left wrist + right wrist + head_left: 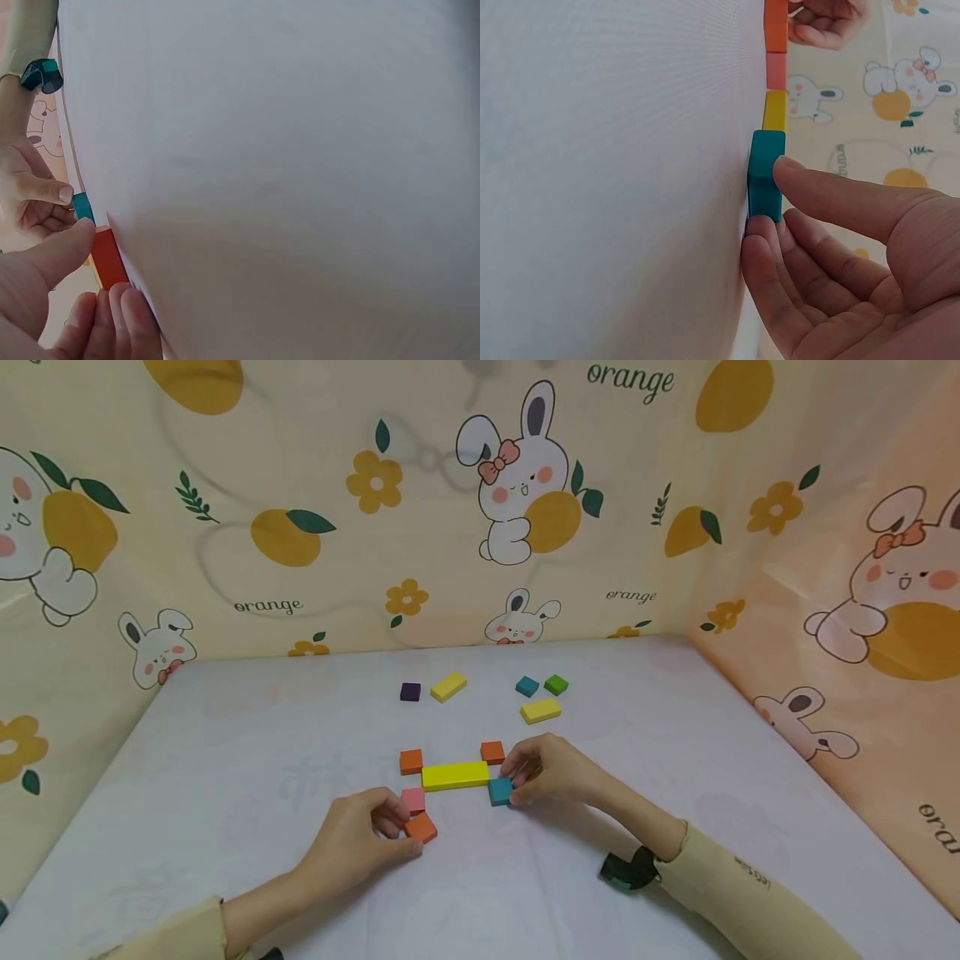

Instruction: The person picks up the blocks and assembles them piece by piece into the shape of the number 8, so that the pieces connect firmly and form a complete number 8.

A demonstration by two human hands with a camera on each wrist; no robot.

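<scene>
The white table [225,760] carries everything here. Over it, the left hand [348,835] and the right hand [555,770] work from opposite sides of a small arrangement. Both are occupied: the left thumb and fingers grasp the near orange block [421,828], and the right thumb and fingers pinch the near blue block [500,792].

Between them lies the long yellow bar [455,776], its long axis running from left to right, with the right end slightly farther away. Of the two hands, the right is nearer to the bar: from its fingers the bar lies to the left, and the blue block stands at the near corner of the bar's right end, seemingly touching it. From the left fingers, the bar lies farther away and to the right, beyond the pink block [413,800].

On this left side, in my judgement, the important relation is one of angle. The orange block is just on the near side of the pink one, but it is turned askew, so their edges are not parallel; whether they touch, I cannot tell. Two more orange blocks, the far-left one [411,762] and the far-right one [492,752], stand by the bar's far corners.
</scene>
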